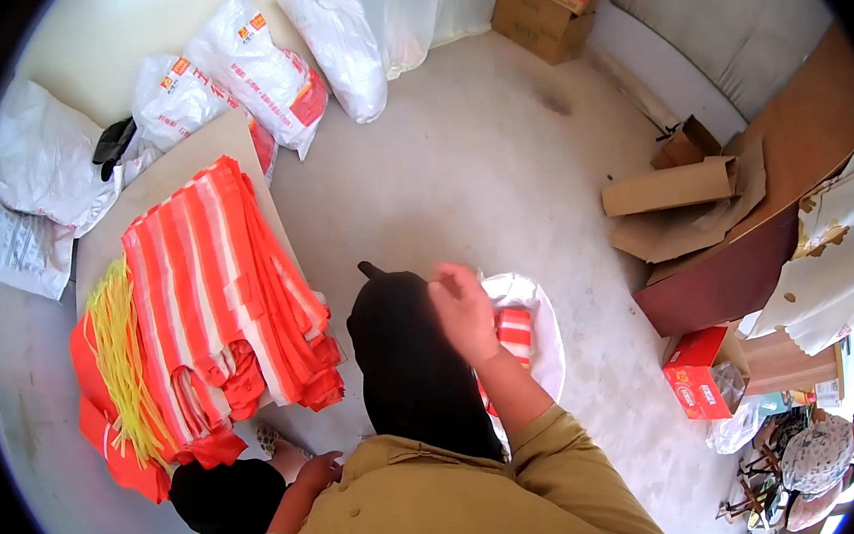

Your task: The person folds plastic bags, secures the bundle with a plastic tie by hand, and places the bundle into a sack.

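The left hand (318, 473) is low against the shirt (416, 509), beside the left thigh; its fingers are partly hidden, so I cannot tell whether it holds anything. Ahead and to its right, the right hand (462, 309) is raised beside the right knee, fingers loosely curled and blurred; I cannot tell whether they close on something. Just right of that hand, a round white container (551, 333) holds folded red-and-white striped bundles (514, 322). Ahead and left of the left hand, a thick stack of red-and-white striped plastic bags (213, 284) lies on a flat board (212, 143), with a hank of yellow strings (118, 357) along the stack's left edge. Well to the right of the right hand stand a red carton (699, 386) and an open cardboard box (672, 187). Farther ahead of both hands, printed white sacks (256, 75) lean against the wall; stacked cartons (541, 19) stand ahead and right. Far right of the right hand is another person (818, 457) in a patterned top.
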A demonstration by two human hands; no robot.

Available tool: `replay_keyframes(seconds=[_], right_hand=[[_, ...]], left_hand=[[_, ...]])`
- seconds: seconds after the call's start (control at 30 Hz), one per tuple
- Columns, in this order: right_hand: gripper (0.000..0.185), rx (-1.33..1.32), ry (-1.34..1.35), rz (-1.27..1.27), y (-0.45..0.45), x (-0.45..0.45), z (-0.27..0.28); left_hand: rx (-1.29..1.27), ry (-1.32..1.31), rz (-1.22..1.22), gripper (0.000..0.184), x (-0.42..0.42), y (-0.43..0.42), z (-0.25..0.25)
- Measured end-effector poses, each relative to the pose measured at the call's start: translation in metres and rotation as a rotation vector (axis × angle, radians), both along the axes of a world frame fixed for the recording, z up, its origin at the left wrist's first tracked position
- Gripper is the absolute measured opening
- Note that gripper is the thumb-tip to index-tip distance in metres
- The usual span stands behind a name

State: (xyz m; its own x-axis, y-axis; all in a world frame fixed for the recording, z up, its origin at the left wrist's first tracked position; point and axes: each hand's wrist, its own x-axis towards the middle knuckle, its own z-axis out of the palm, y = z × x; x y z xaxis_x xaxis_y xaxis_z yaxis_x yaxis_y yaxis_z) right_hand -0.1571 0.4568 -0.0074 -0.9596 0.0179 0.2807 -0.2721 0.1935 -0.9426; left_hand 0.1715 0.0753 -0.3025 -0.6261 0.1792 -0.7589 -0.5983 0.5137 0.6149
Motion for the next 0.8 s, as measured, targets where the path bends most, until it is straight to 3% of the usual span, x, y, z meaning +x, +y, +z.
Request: replay_keyframes(seconds=[0.07,0.17,0.2,0.37,0.67,0.73,0.8], right_hand=[[0.026,0.153,0.255,0.086,-0.024,0.006,0.043],[0.03,0.439,0.563,0.217,-0.049,0.001,0.03],[0.032,0.53,0.501,0.305,-0.052,0.002,0.029],[0.032,0.538,0.446,0.23,-0.05,-0.002,0.027],[0.025,0.682,0.449,0.265,-0.061,-0.007,0.025],[0.023,0.667,0.499,0.272,-0.065,-0.007,0.025],[0.022,0.652,0.527,0.288,-0.069,-0.008,0.026]], left_hand=[[-0.158,0.042,-0.113,0.063,-0.016,0.021,0.065],[-0.207,0.067,-0.133,0.065,-0.023,0.028,0.096],[-0.209,0.091,-0.146,0.065,-0.019,0.028,0.098],[-0.187,0.116,-0.106,0.064,-0.015,0.031,0.105],[-0.265,0.203,-0.065,0.064,0.005,0.017,0.066],[-0.246,0.171,-0.062,0.065,-0.007,0.026,0.1],[-0.284,0.197,-0.095,0.065,-0.008,0.03,0.092]])
